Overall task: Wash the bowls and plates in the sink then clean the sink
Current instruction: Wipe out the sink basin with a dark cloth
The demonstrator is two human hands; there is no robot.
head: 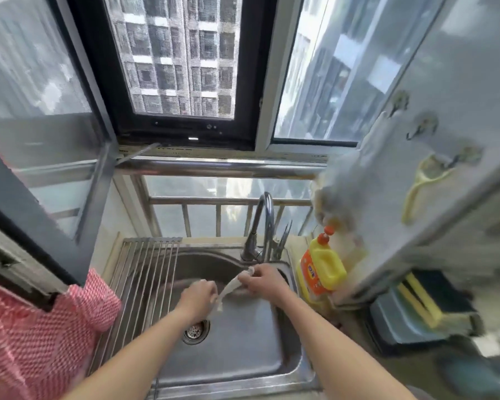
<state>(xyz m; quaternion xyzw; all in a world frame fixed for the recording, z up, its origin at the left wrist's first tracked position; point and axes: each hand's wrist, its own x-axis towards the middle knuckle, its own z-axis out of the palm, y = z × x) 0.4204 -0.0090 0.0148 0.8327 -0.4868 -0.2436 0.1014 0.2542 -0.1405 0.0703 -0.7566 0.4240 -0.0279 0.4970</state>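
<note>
Both hands, left hand (198, 298) and right hand (261, 280), are gripping a pale cloth (233, 284) stretched between them over the sink (243, 336).

Both bare forearms reach forward, hands near each other. Left hand (198, 295) fingers curled, gripping pale twisted cloth (231, 284); right hand (261, 280) pinches its other end.

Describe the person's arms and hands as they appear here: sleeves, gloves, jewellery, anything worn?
Both forearms are bare up to the frame's lower edge, with no sleeves showing. The left hand and right hand wear no gloves. No watch, ring or bracelet is visible, though the picture is slightly blurred.
</note>
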